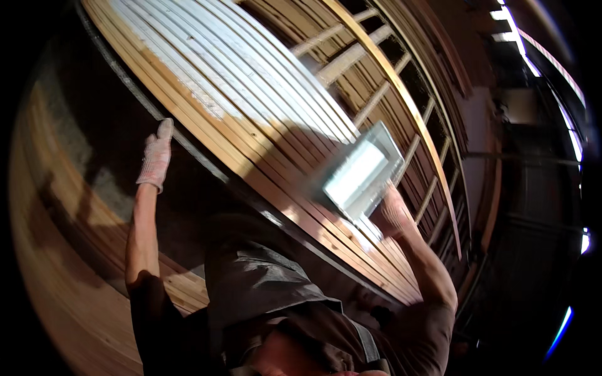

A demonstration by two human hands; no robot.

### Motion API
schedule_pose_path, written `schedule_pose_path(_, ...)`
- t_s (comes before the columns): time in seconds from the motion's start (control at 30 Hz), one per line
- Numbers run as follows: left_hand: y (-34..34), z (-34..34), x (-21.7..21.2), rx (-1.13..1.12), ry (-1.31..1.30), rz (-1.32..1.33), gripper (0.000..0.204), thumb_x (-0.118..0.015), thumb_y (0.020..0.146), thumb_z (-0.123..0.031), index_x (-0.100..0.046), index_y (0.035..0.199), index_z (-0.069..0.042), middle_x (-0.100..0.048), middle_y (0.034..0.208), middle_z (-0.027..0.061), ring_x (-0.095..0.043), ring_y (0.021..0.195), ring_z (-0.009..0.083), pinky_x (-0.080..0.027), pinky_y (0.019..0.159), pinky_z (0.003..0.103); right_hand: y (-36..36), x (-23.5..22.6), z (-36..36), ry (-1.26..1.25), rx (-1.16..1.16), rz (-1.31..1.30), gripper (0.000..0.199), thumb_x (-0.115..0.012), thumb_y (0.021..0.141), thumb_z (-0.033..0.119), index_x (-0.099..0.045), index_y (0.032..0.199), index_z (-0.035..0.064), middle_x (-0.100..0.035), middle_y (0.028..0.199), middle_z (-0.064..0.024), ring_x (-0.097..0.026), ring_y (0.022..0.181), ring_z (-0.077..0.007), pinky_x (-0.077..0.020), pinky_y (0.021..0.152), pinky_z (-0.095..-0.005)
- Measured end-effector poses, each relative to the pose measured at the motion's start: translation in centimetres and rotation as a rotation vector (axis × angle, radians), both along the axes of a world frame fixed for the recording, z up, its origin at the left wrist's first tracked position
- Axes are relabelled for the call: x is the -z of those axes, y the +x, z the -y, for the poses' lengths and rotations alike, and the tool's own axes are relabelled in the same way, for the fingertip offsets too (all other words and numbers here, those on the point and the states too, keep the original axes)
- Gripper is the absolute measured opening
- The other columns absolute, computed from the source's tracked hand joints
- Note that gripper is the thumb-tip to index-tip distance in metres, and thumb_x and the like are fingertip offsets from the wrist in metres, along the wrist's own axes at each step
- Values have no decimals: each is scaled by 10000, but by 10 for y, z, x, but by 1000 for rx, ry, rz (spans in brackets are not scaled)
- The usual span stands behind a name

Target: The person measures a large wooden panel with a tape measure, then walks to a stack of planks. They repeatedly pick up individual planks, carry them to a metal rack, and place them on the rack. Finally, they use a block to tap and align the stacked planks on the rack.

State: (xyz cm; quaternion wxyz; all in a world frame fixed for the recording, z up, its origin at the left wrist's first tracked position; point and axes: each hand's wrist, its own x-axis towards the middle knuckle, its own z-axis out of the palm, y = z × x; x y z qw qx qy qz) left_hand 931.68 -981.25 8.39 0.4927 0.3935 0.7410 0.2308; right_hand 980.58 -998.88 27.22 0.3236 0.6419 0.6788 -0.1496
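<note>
My right hand (392, 213), in a pale glove, grips a rectangular, shallow, light grey tray-like container (367, 168) at its near right side. The container is tilted and smeared by motion, with a bright white inside. It is over long wooden strips (235, 147) laid side by side. White covers the far part of these strips, with a ragged edge; the nearer part is bare wood. My left hand (157, 153), also in a pale glove, reaches the dark metal edge (135, 91) of the support. Its fingers look stretched out and hold nothing I can see.
Beyond the strips stands a wooden rack (376, 94) with crossbars and stacked boards. More boards (81, 250) lie at the left, below my left arm. A dark grey apron (263, 276) hangs at the support's near edge. Bright gaps of light show at the far right.
</note>
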Motion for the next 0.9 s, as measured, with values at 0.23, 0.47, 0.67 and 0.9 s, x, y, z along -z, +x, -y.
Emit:
schedule_pose_path(0.23, 22, 20, -16, -203, 10, 203, 712, -507, 910, -786, -555, 864, -77, -443, 739, -5, -432, 680, 148, -431, 689, 297, -134, 18, -210, 411, -539, 93, 225, -578, 965, 169, -711, 966, -13, -704, 906, -120, -688, 804, -214, -612, 690, -314)
schedule_pose_path(0.47, 47, 151, 92, -500, 136, 987, 336, -524, 1046, -497, -496, 1039, -163, -376, 748, -44, -392, 627, 104, -362, 551, 286, -78, 20, -182, 344, -285, -129, 355, -505, 1028, 280, -655, 1181, -3, -677, 1149, -160, -697, 944, -221, -590, 804, -330)
schedule_pose_path(0.67, 181, 312, 70, -150, 82, 570, 517, -583, 989, -591, -617, 1000, -75, -571, 816, 52, -647, 794, 201, -564, 739, 374, 142, 46, 4, 372, -439, -34, 416, -478, 1054, 233, -532, 1407, 22, -606, 1360, -169, -621, 1186, -240, -513, 1065, -331)
schedule_pose_path(0.9, 324, 422, -3, -50, 57, 472, 715, -603, 960, -625, -553, 1328, -14, -625, 1077, 72, -643, 894, 148, -561, 809, 324, 434, 63, 401, 270, -202, -115, 487, -454, 1032, 293, -480, 1480, 102, -499, 1514, -82, -469, 1371, -249, -364, 1148, -414)
